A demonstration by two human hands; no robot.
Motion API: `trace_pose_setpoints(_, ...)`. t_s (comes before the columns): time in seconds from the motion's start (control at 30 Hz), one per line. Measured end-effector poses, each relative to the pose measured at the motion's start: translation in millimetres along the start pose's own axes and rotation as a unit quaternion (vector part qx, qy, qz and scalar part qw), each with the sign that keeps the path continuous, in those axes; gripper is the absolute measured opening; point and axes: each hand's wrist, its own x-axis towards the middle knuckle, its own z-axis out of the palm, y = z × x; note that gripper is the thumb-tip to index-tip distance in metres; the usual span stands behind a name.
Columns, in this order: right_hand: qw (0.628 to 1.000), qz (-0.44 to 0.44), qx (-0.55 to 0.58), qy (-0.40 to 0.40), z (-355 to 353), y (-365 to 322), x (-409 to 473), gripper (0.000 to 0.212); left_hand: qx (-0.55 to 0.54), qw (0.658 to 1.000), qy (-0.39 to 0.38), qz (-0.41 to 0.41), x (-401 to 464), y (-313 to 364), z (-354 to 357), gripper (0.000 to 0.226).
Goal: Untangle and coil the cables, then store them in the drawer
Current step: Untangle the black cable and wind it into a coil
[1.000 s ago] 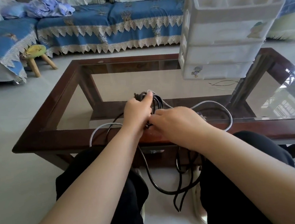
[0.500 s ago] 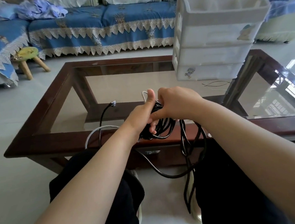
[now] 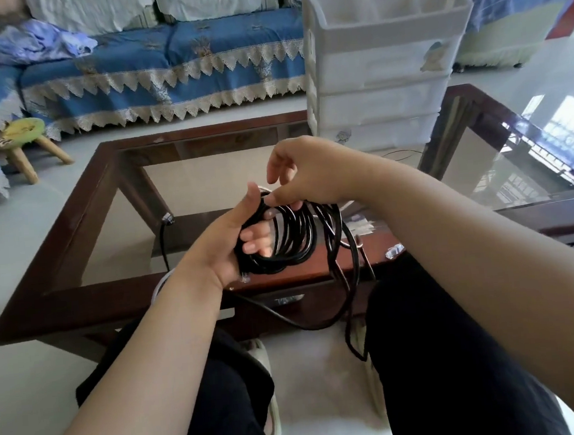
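Observation:
My left hand [image 3: 236, 242] grips a coil of black cable [image 3: 294, 237] above the table's near edge, fingers curled through the loops. My right hand [image 3: 306, 174] is just above it and pinches a strand at the top of the coil. Loose black cable [image 3: 350, 315] hangs from the coil down between my knees. Another black cable end with a plug [image 3: 167, 221] stands up over the glass at the left. A white cable [image 3: 158, 285] shows beside my left wrist. The white plastic drawer unit [image 3: 380, 72] stands on the far right of the table, its drawers closed.
The glass-topped table has a dark wooden frame [image 3: 79, 295]. A thin dark wire [image 3: 401, 155] lies on the glass by the drawer unit. A blue sofa [image 3: 164, 69] lines the far wall, and a small wooden stool [image 3: 27, 141] stands at the left.
Both hands have lifted the black cable off the table and gathered it into loops in my left hand. My right hand moved from the table edge up to the top of the coil.

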Motion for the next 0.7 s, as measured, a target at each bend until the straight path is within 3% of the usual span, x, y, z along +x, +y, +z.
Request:
trace_pose_setpoints(0.3, 0.994, -0.076, 0.003, 0.078, 1.4, -9.6, -12.1, 0.007, -0.010, 0.997, -0.076, 0.033, -1.9, 4.0, -3.8, 0.039)
trace_pose_setpoints(0.43, 0.990, -0.074, 0.036, 0.111, 13.0, -1.9, -15.2, 0.018, 0.013, 0.998, -0.044, 0.051, -0.7, -2.6, 9.1, 0.016)
trace_pose_setpoints(0.5, 0.996, -0.026, 0.051, 0.066, 11.7, 5.9, -18.2, 0.041, 0.026, 0.997, -0.024, 0.074, 1.0, -1.7, 11.5, 0.020)
trace_pose_setpoints(0.6, 0.984, 0.045, 0.148, -0.094, -2.6, 17.7, -21.2, 0.072, 0.042, 0.994, -0.041, 0.090, 0.0, 0.3, 10.5, 0.010)
trace_pose_setpoints(0.67, 0.956, 0.049, 0.221, -0.185, -9.1, 26.0, -19.3, 0.073, 0.046, 0.993, -0.058, 0.089, 0.0, -0.3, 5.6, 0.026)
trace_pose_setpoints(0.7, 0.943, 0.042, 0.246, -0.220, -9.6, 29.7, -18.6, 0.063, 0.049, 0.992, -0.067, 0.090, -0.8, 0.3, 5.0, 0.035)
